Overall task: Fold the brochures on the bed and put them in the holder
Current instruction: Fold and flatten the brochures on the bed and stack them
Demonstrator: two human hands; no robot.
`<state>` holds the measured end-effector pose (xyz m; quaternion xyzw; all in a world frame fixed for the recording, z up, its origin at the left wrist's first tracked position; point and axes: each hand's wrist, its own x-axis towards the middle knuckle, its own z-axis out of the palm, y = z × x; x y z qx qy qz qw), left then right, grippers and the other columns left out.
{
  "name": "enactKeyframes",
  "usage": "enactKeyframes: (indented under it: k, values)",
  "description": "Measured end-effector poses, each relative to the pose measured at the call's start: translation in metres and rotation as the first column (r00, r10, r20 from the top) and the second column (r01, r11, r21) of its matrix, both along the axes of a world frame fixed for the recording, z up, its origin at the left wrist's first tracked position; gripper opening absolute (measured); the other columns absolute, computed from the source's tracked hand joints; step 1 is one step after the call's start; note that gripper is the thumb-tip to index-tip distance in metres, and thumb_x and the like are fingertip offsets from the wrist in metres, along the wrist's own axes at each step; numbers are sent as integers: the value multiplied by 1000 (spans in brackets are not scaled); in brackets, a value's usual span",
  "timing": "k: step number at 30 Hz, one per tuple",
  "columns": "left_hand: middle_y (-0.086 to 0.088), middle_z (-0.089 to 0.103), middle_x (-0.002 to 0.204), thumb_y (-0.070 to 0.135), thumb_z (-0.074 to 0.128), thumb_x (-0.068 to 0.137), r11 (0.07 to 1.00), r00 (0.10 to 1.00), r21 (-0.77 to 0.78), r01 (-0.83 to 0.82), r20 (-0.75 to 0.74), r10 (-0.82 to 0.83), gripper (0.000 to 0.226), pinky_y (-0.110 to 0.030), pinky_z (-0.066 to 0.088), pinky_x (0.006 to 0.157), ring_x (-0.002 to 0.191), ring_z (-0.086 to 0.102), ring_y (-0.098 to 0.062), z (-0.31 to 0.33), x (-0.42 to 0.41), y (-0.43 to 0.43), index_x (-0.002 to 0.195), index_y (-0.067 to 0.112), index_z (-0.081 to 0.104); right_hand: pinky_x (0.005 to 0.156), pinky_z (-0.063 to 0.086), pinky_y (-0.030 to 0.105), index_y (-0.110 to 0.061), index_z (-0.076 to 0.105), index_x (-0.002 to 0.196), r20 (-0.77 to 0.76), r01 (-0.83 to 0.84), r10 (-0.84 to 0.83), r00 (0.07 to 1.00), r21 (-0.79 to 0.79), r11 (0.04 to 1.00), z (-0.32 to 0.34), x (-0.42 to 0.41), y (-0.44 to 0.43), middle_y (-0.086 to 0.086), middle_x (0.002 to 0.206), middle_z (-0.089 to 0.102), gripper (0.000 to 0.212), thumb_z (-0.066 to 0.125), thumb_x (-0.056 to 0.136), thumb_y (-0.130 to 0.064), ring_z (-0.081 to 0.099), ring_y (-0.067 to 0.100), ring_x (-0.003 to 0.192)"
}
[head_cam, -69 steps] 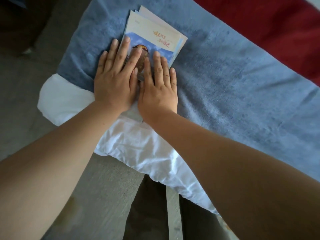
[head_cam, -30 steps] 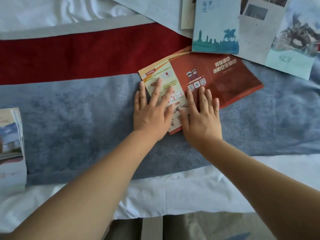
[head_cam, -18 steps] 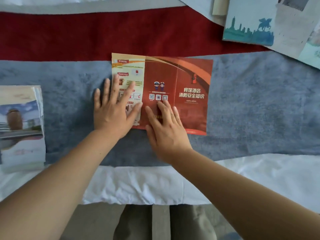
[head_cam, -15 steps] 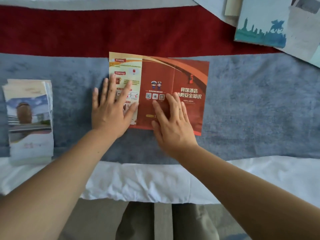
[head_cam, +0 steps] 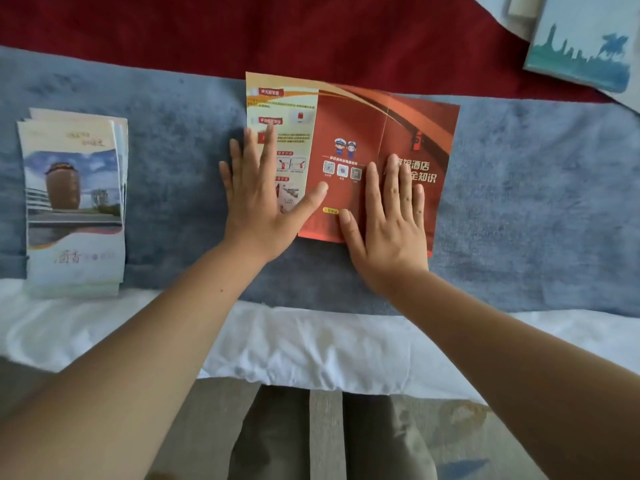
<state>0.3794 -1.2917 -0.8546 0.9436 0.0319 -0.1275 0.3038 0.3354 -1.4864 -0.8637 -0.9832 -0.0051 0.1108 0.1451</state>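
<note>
A red and orange brochure (head_cam: 349, 126) lies unfolded and flat on the blue blanket (head_cam: 536, 188), showing three panels. My left hand (head_cam: 263, 199) rests flat, fingers spread, on its pale left panel and partly on the blanket. My right hand (head_cam: 391, 216) lies flat on the lower part of the middle and right red panels. Neither hand grips anything. A stack of folded brochures (head_cam: 74, 202) with a brown tower picture lies at the left. No holder is in view.
More unfolded brochures (head_cam: 581, 43) lie at the top right on the red bed runner (head_cam: 242, 32). The white sheet (head_cam: 311, 344) marks the bed's near edge, with the floor and my legs below it.
After pressing the folded stack at the left, both hands pulled the red brochure toward me and squared it. Since half a second ago, my right hand slid right across the red panels.
</note>
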Motion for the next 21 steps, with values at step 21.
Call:
enactKeyframes:
  k: [21]
  values:
    - [-28,-13,166,95,39,77,966,995,255,35,83,-58,125,-54,2,126,155,-4,-47,-4,56,-20,163,16,-7,125,-4,52,-21,2,163,7,96,-96,995,-138,986,-6,52,13,17,169,-8,77,16,101,-66,-11,31,156]
